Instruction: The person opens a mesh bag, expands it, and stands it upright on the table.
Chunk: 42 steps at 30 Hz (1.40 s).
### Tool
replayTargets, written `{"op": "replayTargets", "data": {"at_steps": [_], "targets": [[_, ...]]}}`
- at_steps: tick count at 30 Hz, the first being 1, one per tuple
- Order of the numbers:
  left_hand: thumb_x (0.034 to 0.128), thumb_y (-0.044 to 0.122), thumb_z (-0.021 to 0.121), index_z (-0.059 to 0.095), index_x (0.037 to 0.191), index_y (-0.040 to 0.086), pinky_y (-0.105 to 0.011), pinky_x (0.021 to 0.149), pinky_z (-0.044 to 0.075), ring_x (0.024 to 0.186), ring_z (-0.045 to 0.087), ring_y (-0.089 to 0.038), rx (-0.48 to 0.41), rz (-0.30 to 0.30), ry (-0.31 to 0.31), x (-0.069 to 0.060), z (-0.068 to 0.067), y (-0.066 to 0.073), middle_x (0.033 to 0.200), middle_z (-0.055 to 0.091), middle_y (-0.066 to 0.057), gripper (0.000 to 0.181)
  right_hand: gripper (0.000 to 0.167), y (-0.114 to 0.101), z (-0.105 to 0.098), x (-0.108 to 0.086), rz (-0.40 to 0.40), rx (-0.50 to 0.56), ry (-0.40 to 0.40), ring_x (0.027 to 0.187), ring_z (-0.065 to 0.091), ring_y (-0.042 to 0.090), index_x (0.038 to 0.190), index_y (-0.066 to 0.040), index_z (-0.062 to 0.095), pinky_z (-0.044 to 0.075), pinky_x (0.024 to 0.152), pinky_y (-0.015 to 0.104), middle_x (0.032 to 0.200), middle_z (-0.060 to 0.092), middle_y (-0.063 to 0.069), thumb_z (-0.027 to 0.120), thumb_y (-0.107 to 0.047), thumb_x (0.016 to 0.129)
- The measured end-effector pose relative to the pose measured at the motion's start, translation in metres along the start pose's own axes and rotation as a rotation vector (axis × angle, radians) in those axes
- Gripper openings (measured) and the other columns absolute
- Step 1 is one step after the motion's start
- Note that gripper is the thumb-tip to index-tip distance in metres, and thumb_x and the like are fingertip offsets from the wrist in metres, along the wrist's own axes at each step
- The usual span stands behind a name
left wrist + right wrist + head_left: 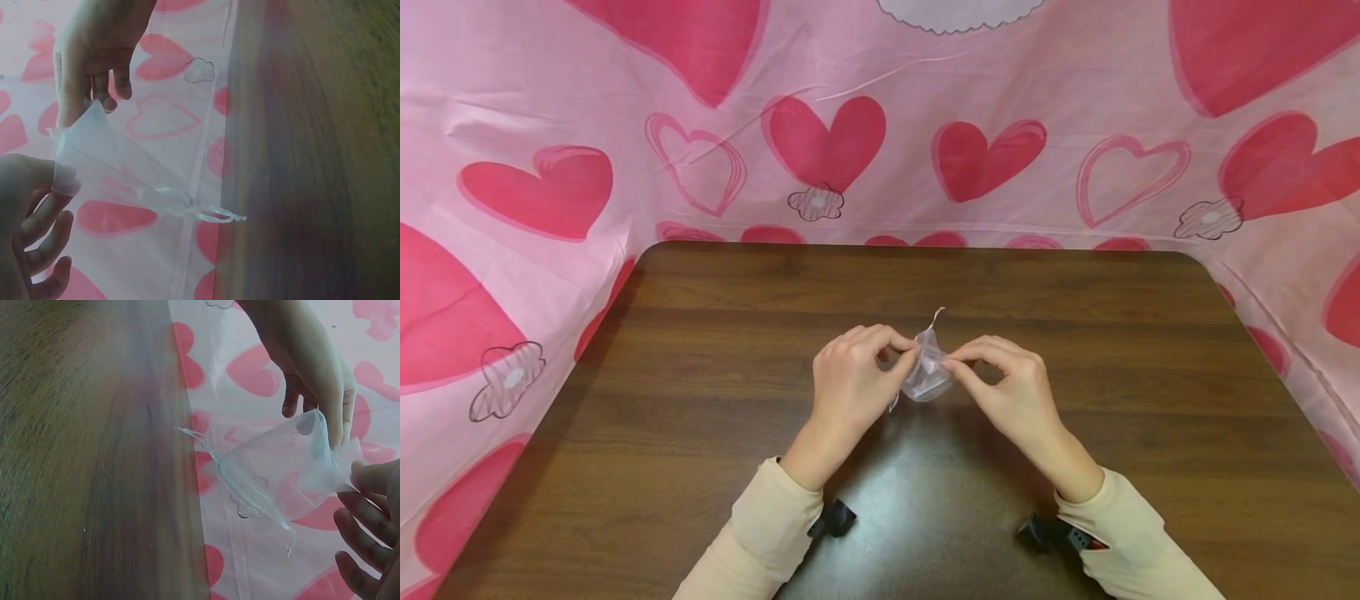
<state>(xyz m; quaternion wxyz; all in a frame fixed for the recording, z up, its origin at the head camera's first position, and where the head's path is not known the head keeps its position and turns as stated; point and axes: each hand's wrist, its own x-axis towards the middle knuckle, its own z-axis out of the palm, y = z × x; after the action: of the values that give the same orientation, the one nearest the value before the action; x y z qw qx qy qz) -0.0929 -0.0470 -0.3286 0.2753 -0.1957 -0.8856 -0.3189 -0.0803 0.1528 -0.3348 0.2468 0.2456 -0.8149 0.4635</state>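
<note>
A small sheer white drawstring pouch (927, 382) is held up over the table, between both hands. My left hand (856, 375) pinches one edge of it between thumb and forefinger. From the other side, my right hand (1017, 385) pinches the opposite edge the same way. In the left wrist view the pouch (119, 165) looks thin and see-through, stretched into a slanted shape with its cord (219, 215) trailing to one side. The right wrist view shows the gathered cord end of the pouch (250, 490) pointing away from the fingers. Nothing is visible inside it.
A dark brown wooden table (737, 292) spreads beneath the hands. Pink cloth (910, 75) printed with hearts surrounds its back and sides. Black devices (835, 518) sit at both wrists, by the cream sleeves (767, 508).
</note>
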Motion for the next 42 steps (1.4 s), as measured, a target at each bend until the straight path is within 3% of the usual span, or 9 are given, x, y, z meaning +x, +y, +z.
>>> {"op": "replayTargets", "data": {"at_steps": [6,10,15,18,24,29,33,37,42], "targets": [[0.0812,0.022,0.078,0.078,0.081,0.022,-0.028,0.051,0.04,0.058,0.053,-0.006,0.02,0.005,0.036,0.0008,-0.0006,0.0005,0.066,0.064,0.011,0.001,0.014,0.0013,-0.0011,0.0,0.001,-0.027,0.005,0.075,0.066,0.012,0.082,-0.008,0.076,0.046,0.07,0.016,0.079,0.071,-0.002,0.083,0.002,0.076],[0.0796,0.021,0.079,0.077,0.083,0.024,-0.028,0.052,0.04,0.058,0.052,-0.006,0.019,0.017,0.025,0.0009,-0.0002,0.0005,0.065,0.063,0.011,0.004,0.02,0.0028,-0.0028,0.0,-0.003,-0.024,0.02,0.073,0.065,0.013,0.082,-0.008,0.075,0.045,0.068,0.017,0.08,0.071,0.0,0.081,0.009,0.073],[0.0823,0.024,0.079,0.075,0.089,0.025,-0.027,0.055,0.043,0.067,0.057,-0.006,-0.019,0.06,-0.029,0.0004,0.0009,0.0003,0.078,0.067,0.014,0.008,0.025,0.0016,-0.0037,0.0007,-0.001,-0.024,0.046,0.072,0.064,0.015,0.081,-0.008,0.074,0.043,0.07,0.016,0.079,0.071,0.002,0.081,0.013,0.07],[0.0835,0.031,0.08,0.073,0.099,0.023,-0.027,0.058,0.046,0.074,0.06,-0.005,-0.062,0.098,-0.075,0.0001,0.0005,0.0011,0.091,0.069,0.013,0.019,0.024,0.0005,-0.0034,0.0008,-0.001,-0.028,0.055,0.072,0.064,0.016,0.08,-0.009,0.074,0.043,0.07,0.016,0.079,0.071,0.0,0.083,0.011,0.071],[0.0818,0.042,0.081,0.074,0.109,0.024,-0.026,0.063,0.048,0.079,0.06,-0.007,-0.096,0.15,-0.151,-0.001,0.0008,0.0023,0.101,0.068,0.013,0.033,0.023,-0.0012,-0.003,-0.0002,-0.014,-0.011,0.017,0.075,0.064,0.012,0.084,-0.008,0.075,0.045,0.071,0.016,0.081,0.071,-0.001,0.081,0.011,0.073],[0.0831,0.035,0.081,0.077,0.096,0.025,-0.024,0.059,0.045,0.071,0.059,-0.006,-0.077,0.169,-0.12,-0.0017,0.0031,0.0014,0.085,0.068,0.016,0.017,0.024,-0.0029,-0.0019,-0.0003,-0.029,0.046,-0.014,0.081,0.067,0.012,0.088,-0.007,0.076,0.048,0.074,0.019,0.084,0.072,0.001,0.079,0.012,0.075],[0.0838,0.029,0.081,0.078,0.088,0.025,-0.025,0.054,0.042,0.065,0.057,-0.006,-0.065,0.146,-0.081,-0.0009,0.0024,0.0018,0.075,0.067,0.014,0.006,0.024,-0.0034,-0.0014,0.0003,-0.019,0.067,-0.03,0.083,0.067,0.013,0.093,-0.006,0.077,0.05,0.075,0.023,0.087,0.073,0.002,0.078,0.012,0.076],[0.0837,0.024,0.081,0.078,0.088,0.025,-0.025,0.052,0.04,0.063,0.056,-0.006,-0.058,0.104,-0.045,-0.0001,0.0012,0.0018,0.076,0.068,0.013,0.005,0.021,-0.0037,-0.0009,-0.0006,0.025,0.014,-0.072,0.081,0.065,0.012,0.097,-0.007,0.076,0.05,0.074,0.022,0.09,0.072,-0.001,0.08,0.002,0.079],[0.0809,0.016,0.082,0.079,0.088,0.024,-0.026,0.051,0.04,0.062,0.054,-0.004,-0.029,0.068,0.001,0.0012,-0.0003,0.0006,0.079,0.07,0.013,0.011,0.014,-0.0009,0.0,-0.0019,0.054,-0.114,-0.082,0.076,0.064,0.011,0.09,-0.011,0.076,0.048,0.067,0.022,0.085,0.071,-0.006,0.082,-0.004,0.079]]}}
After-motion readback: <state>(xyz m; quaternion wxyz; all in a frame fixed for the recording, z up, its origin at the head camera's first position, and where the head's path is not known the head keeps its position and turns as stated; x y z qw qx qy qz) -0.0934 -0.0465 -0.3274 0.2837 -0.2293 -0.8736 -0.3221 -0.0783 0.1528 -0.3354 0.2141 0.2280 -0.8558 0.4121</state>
